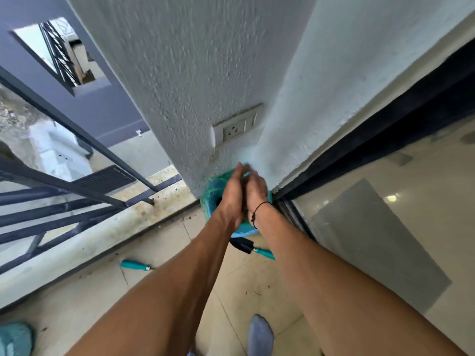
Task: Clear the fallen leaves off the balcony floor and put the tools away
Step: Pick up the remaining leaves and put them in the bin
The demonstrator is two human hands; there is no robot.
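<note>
A teal bin (209,204) stands on the tiled balcony floor at the foot of a white pillar. My left hand (231,195) and my right hand (255,190) are pressed palm to palm right above it, and motion blurs the fingers. Something dark shows between the wrists, but I cannot tell whether the hands hold anything. A teal-handled hand tool (135,265) lies on the tiles to the left of my arms. A second teal-handled tool with a black head (250,249) lies just below the bin, partly hidden by my arms. Small bits of leaf debris (253,291) are scattered on the floor.
A dark metal railing (77,201) and a stained ledge (144,214) run along the left. The pillar carries a wall socket (237,128). A glass sliding door (372,214) is on the right. My socked foot (259,332) is at the bottom, and a teal fuzzy object (14,339) at the bottom left.
</note>
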